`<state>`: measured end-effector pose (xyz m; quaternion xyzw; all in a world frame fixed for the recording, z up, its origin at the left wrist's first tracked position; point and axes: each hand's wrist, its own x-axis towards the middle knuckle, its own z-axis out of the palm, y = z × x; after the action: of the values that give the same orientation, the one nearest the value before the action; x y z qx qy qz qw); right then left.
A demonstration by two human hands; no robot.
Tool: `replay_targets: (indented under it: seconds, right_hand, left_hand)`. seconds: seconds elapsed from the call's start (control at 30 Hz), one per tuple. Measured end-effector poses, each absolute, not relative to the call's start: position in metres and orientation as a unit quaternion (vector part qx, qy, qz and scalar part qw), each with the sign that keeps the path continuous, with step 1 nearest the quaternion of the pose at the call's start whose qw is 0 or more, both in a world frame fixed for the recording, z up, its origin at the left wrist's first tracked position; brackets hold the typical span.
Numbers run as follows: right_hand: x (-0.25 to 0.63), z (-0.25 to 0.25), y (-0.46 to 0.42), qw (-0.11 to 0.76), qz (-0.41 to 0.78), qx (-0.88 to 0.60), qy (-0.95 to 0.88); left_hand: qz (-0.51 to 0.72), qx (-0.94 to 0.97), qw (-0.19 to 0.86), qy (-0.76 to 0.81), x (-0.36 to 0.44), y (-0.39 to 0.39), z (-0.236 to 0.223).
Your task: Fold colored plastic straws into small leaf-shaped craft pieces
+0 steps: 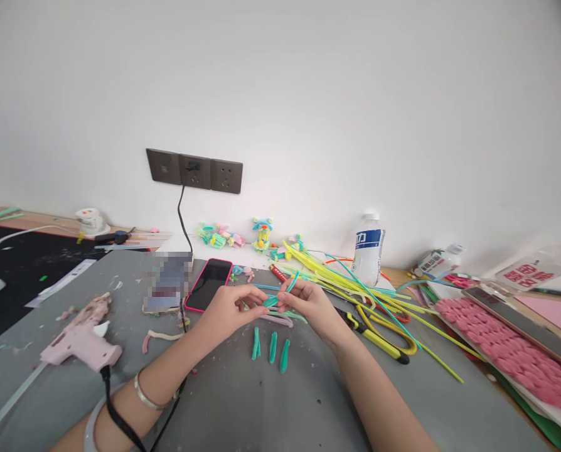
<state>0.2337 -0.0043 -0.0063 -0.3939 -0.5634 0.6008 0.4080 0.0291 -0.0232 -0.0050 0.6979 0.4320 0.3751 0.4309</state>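
Observation:
Between my two hands is a teal pipe cleaner (270,302), bent into a small folded shape with one loose end sticking up. My left hand (241,307) pinches its left side between thumb and fingertips. On the other side, the fingers of my right hand (305,302) are closed on it near the upright end. Below the hands, several folded teal pipe cleaner pieces (272,348) lie in a row on the grey mat (243,402). Lilac and pale green pipe cleaners (280,318) lie just behind the fingers.
A pink glue gun (85,339) with a black cord lies left. A phone (209,284) is behind my left hand. Yellow pipe cleaners (337,276) and yellow-black pliers (374,336) lie right. A white bottle (369,251) and small pipe cleaner figures (262,235) stand by the wall.

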Motion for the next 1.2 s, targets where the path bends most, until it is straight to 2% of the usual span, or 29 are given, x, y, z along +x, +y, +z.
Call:
replay_targets:
  seconds: [0.23, 0.6, 0.8, 0.93, 1.2]
  right_hand:
    - [0.232, -0.009, -0.005, 0.411, 0.618, -0.385, -0.549]
    - [0.231, -0.007, -0.006, 0.421, 0.657, -0.362, -0.51]
    - [0.224, -0.003, -0.011, 0.453, 0.669, -0.344, -0.478]
    - [0.212, -0.006, -0.018, 0.498, 0.642, -0.327, -0.483]
    - [0.204, -0.004, -0.026, 0.481, 0.6, -0.353, -0.533]
  left_hand:
    - [0.417, 0.624, 0.5, 0.433, 0.03, -0.024, -0.012]
    - [0.429, 0.651, 0.463, 0.423, 0.027, -0.027, -0.008]
    - [0.506, 0.51, 0.582, 0.38, 0.03, -0.023, -0.005]
    - [0.489, 0.431, 0.677, 0.343, 0.033, -0.023, -0.006]
    - [0.46, 0.453, 0.689, 0.33, 0.034, -0.026, -0.009]
